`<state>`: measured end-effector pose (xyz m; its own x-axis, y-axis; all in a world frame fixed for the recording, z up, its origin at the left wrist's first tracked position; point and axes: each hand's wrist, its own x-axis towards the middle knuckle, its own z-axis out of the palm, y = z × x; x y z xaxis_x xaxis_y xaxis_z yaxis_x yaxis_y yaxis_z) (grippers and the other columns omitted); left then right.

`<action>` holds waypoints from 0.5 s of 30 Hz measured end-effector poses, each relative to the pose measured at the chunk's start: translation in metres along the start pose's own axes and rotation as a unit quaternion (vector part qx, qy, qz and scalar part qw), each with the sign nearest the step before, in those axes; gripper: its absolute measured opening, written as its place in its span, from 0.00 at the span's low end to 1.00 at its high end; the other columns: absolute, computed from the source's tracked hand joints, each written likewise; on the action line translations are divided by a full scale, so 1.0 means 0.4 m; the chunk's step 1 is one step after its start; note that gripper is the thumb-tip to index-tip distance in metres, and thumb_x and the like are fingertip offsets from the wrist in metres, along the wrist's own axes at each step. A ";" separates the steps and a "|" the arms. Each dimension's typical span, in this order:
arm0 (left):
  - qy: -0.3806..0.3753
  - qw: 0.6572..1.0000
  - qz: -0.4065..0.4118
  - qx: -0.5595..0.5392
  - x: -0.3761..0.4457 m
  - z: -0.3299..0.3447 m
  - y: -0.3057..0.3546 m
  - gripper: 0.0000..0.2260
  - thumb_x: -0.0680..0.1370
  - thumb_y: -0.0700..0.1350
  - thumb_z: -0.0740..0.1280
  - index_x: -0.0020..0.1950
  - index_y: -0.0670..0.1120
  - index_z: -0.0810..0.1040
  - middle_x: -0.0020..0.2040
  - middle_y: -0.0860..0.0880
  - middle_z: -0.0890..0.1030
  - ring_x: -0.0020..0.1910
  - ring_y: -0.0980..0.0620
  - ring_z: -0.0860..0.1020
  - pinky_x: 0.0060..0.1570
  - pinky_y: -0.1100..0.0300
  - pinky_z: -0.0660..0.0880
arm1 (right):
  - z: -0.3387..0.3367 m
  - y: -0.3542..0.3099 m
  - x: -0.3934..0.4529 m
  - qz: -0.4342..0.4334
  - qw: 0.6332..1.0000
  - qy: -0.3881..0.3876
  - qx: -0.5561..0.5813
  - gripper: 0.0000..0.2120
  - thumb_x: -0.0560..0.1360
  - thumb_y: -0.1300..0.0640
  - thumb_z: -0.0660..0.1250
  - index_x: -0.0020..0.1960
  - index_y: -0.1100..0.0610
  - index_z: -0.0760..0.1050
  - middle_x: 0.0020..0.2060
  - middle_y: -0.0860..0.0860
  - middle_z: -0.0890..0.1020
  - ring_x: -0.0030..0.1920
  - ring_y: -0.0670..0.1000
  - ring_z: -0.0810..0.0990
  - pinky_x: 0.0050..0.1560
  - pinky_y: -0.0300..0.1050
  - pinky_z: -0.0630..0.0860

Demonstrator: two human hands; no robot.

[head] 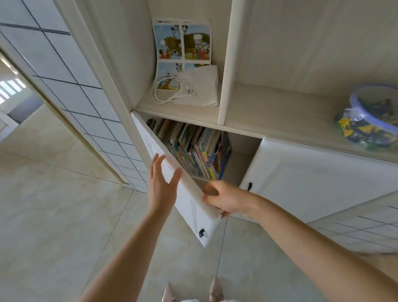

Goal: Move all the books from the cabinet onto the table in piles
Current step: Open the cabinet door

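Books: children's books point(193, 148) upright in the lower cabinet compartment, beyond both hands, spines outward.
Right hand point(227, 200): nearer, grasping the open door point(171, 174) edge.
Left hand point(159, 183): released, fingers straight against the door.

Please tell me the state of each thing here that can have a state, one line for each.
left cabinet door: swung open, held
right cabinet door: closed
books: upright in a row inside the cabinet
left hand: open, fingers straight, at the door's face
right hand: grips the door's edge
plastic container: lid on
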<state>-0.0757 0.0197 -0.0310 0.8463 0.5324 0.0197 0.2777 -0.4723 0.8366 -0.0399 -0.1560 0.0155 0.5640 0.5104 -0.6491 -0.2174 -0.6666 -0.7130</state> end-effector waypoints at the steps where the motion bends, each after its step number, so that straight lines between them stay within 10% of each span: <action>1: -0.050 0.996 -0.063 -0.046 0.007 -0.010 -0.013 0.27 0.78 0.55 0.66 0.75 0.51 0.62 0.76 0.51 0.63 0.71 0.51 0.66 0.59 0.58 0.65 | 0.014 -0.001 -0.003 0.008 1.000 -0.006 0.016 0.14 0.79 0.51 0.64 0.62 0.55 0.70 0.57 0.54 0.79 0.56 0.53 0.80 0.48 0.49 0.82; 7: -0.300 0.875 -0.289 -0.248 0.060 -0.158 -0.113 0.42 0.69 0.60 0.73 0.77 0.56 0.56 0.77 0.49 0.62 0.68 0.42 0.71 0.53 0.46 0.80 | 0.147 -0.043 0.005 0.066 0.984 -0.035 0.163 0.17 0.74 0.58 0.72 0.60 0.57 0.71 0.51 0.55 0.82 0.50 0.54 0.83 0.47 0.52 0.83; 15: -0.325 0.875 -0.283 -0.220 0.109 -0.355 -0.191 0.28 0.74 0.47 0.73 0.70 0.58 0.67 0.66 0.46 0.74 0.59 0.41 0.77 0.47 0.43 0.81 | 0.417 -0.130 0.078 0.069 0.965 -0.073 0.242 0.28 0.74 0.55 0.71 0.70 0.51 0.64 0.64 0.54 0.74 0.65 0.60 0.73 0.59 0.60 0.78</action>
<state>-0.1246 0.1786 -0.0163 0.7495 0.0146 -0.6618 0.6548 0.1303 0.7444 -0.1438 -0.0149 -0.0119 0.3922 0.5294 -0.7523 -0.6491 -0.4203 -0.6341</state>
